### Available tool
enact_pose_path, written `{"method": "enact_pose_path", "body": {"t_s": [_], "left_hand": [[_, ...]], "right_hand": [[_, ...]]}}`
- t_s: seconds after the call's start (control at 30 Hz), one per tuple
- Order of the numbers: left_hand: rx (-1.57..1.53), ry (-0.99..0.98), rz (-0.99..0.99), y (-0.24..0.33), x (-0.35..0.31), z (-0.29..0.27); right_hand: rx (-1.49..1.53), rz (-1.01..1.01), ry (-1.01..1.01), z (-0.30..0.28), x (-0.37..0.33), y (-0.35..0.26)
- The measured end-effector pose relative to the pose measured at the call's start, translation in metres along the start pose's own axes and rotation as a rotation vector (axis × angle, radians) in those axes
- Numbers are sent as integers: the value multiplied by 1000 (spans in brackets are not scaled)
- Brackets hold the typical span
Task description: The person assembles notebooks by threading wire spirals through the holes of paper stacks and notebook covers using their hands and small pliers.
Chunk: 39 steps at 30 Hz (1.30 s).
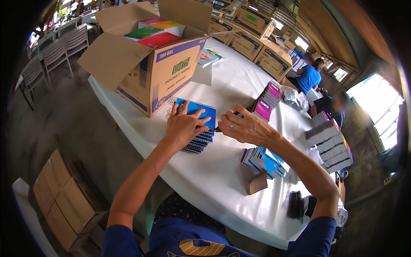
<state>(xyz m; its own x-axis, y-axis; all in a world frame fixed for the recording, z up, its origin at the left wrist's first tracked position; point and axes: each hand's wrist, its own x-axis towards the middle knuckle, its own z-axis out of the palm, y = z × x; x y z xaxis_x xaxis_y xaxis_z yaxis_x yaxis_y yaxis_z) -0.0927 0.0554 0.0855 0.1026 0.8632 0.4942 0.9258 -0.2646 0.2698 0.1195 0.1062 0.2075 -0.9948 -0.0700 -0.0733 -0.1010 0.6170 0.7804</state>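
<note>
A stack of blue spiral notebooks (198, 128) sat in front of the person on the surface (222, 180), their blue covers on top and dark wire bindings showing down the near side. The stack lay just beside a large open cardboard box (160, 77) that held more notebooks with green, red and yellow covers.

The surface was a long table under a white cloth. Nearer the person lay a small brown box (257, 183), a loose pile of blue notebooks (265, 162) and some dark wire coils (295, 204). Farther along stood a row of purple notebooks (266, 103) and a tall grey stack (330, 143). Closed cartons (257, 38) lined the far end, where another person in a blue shirt (309, 77) bent over. Grey chairs (51, 55) stood on the concrete floor to the left, under a timber roof.

The left hand (184, 126) lay flat on the top notebook, fingers (201, 121) spread and pressing the cover. The right hand (246, 128), wearing a ring, rested with fingers loosely curled, fingertips touching the stack's right edge; whether it gripped anything could not be told.
</note>
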Motion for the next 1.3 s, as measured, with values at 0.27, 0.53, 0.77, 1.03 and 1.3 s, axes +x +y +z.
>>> {"method": "enact_pose_path", "body": {"t_s": [0.27,0.53,0.77,1.03,1.3], "left_hand": [[12,42,17,-4,-1,1],[-2,12,24,1,-1,-3],[32,-30,15,0,-2,-3],[33,-9,34,-2,-5,-1],[39,26,58,-3,-4,3]], "right_hand": [[124,289,-434,-4,11,-43],[110,91,-101,-11,2,-8],[-65,-101,16,0,3,-12],[136,210,-230,-18,8,-17],[-46,-25,-33,6,-3,-16]]}}
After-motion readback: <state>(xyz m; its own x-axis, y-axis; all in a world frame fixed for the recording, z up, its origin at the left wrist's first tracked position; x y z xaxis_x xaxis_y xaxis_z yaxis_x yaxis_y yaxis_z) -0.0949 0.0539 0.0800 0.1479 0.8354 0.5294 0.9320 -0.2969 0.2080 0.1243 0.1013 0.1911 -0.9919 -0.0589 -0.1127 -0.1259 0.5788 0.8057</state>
